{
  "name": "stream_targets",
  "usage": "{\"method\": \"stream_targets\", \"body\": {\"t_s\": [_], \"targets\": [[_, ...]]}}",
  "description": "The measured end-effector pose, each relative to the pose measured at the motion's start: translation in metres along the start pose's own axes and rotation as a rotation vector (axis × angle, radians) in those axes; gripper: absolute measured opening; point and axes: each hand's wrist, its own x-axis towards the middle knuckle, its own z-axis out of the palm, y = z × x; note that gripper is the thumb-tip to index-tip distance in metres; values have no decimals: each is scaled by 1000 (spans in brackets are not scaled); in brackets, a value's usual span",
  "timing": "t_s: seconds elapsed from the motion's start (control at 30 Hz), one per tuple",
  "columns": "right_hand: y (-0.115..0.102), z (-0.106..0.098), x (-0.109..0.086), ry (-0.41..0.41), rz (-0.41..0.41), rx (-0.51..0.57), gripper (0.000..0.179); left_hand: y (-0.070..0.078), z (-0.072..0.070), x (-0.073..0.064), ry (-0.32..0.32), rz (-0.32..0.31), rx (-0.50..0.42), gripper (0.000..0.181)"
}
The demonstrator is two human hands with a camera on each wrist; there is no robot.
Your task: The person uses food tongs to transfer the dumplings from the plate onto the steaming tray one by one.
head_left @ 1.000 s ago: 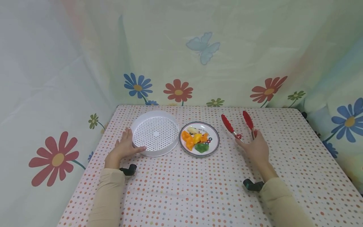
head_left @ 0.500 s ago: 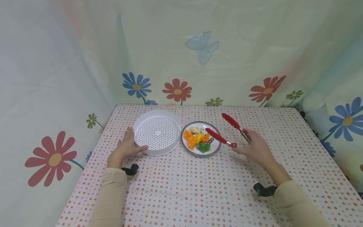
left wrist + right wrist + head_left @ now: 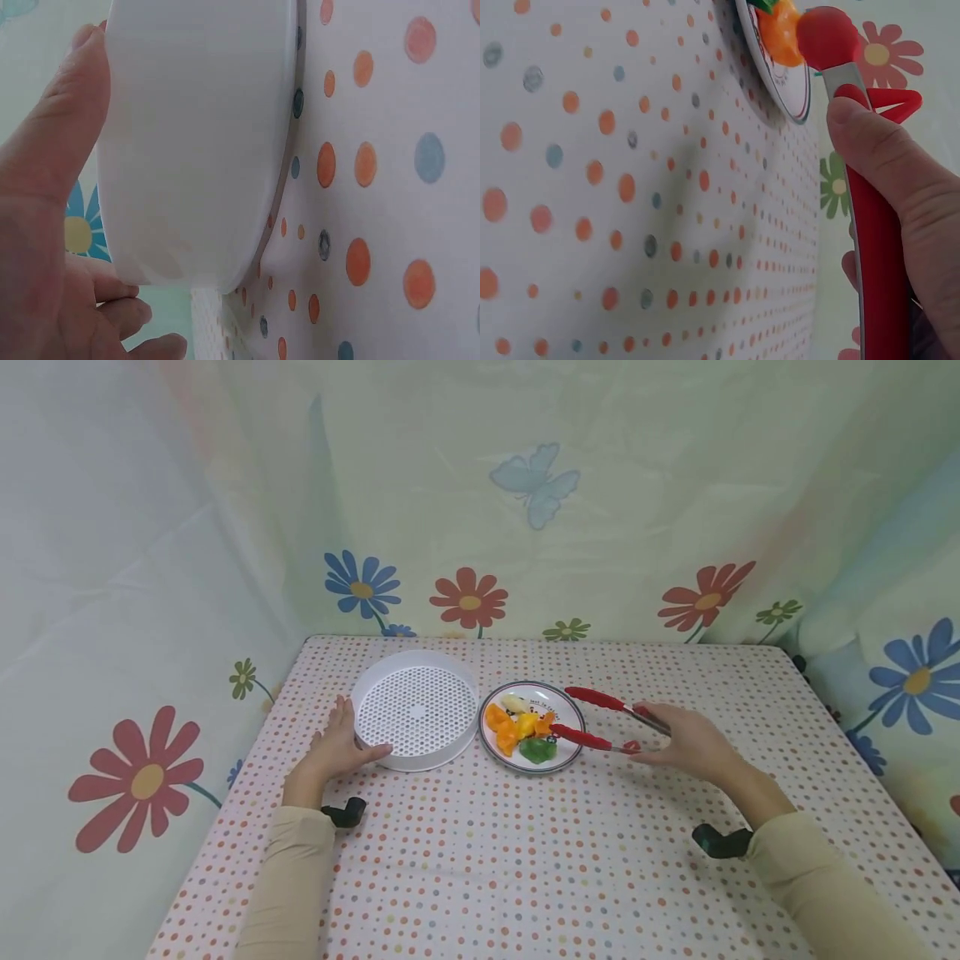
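Observation:
My left hand (image 3: 330,752) touches the near left side of a white round sieve (image 3: 414,714) with a perforated bottom. The thumb lies along its rim in the left wrist view, and the fingers reach around the side. My right hand (image 3: 693,742) grips red-tipped metal tongs (image 3: 643,720); the thumb presses the red handle (image 3: 877,247) in the right wrist view. The tongs' arms are spread over the right part of a plate (image 3: 572,714). On the plate lie orange pieces (image 3: 506,739), a yellow piece (image 3: 527,724), a green piece (image 3: 537,750) and a pale piece (image 3: 514,703).
Sieve and plate stand side by side on a dotted tablecloth (image 3: 480,860). A flowered curtain (image 3: 420,485) hangs behind the table and along both sides. Black camera mounts (image 3: 722,842) sit at both wrists.
My right hand has brought the tongs leftward and turned them so that the tips point left over the plate. The left hand stays by the sieve, with hardly any movement.

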Motion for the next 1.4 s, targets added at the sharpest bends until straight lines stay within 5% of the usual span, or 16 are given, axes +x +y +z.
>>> {"method": "stream_targets", "body": {"t_s": [0.57, 1.4], "targets": [[-9, -4, 32, -135, -72, -91, 79, -3, 1, -3, -6, 10, 3, 122], [-8, -2, 24, -121, -37, -56, 70, -1, -1, 2, -3, 15, 1, 123]]}}
